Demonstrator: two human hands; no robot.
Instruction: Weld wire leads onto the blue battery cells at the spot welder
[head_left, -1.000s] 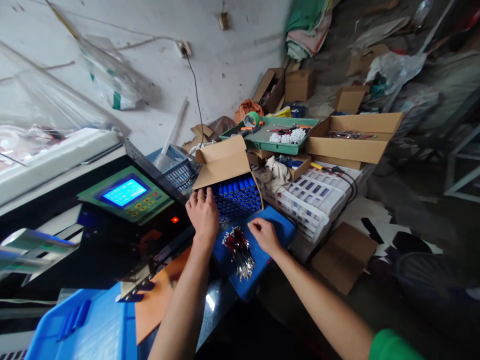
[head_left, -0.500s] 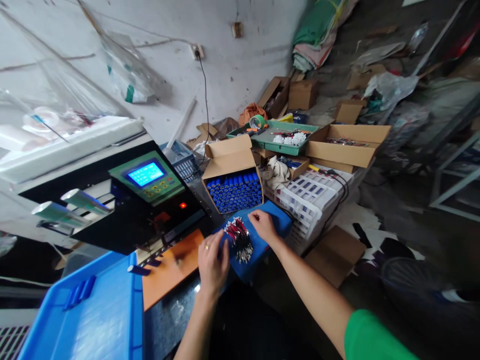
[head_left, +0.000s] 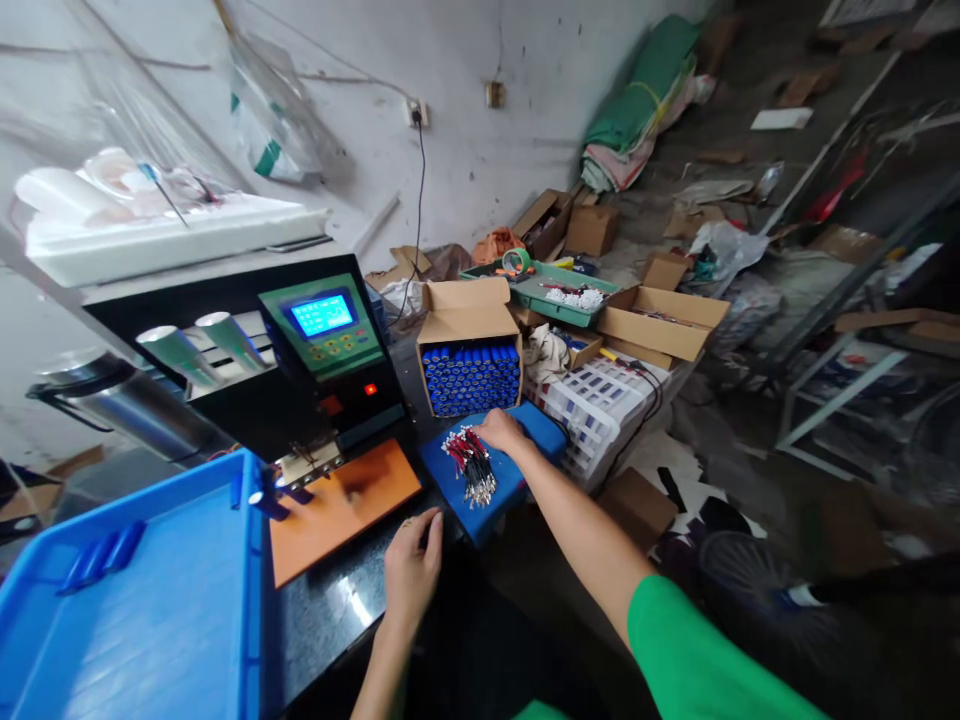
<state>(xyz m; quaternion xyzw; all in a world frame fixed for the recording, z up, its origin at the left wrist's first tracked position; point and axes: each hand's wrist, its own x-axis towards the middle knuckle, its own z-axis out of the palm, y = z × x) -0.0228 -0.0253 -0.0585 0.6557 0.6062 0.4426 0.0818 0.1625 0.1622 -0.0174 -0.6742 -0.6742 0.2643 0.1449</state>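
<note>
A bundle of short red and black wires (head_left: 474, 468) with white connectors lies on a blue padded surface (head_left: 517, 490). My right hand (head_left: 501, 432) reaches to the connector end of the bundle, its fingers pinched together; the fingertips are partly hidden. Lower down, at the front edge of the dark tabletop (head_left: 337, 620), my left hand (head_left: 411, 560) is loosely curled, with a ring on one finger. Anything it holds is hidden. Left of it, on an orange board (head_left: 345, 510), blue cylindrical cells (head_left: 270, 505) lie under the head of a black machine (head_left: 330, 340) with a lit display.
Behind the wires stands an open cardboard box (head_left: 469, 322) packed with blue cells. A blue tray (head_left: 150, 600) with several cells is at the left. Farther right are a white plastic crate (head_left: 592, 420), a green tray (head_left: 555, 300) and an open carton (head_left: 667, 325).
My left hand has drawn back from the wire bundle toward the table's front edge. My right hand has come in to the connector end. The camera view has shifted.
</note>
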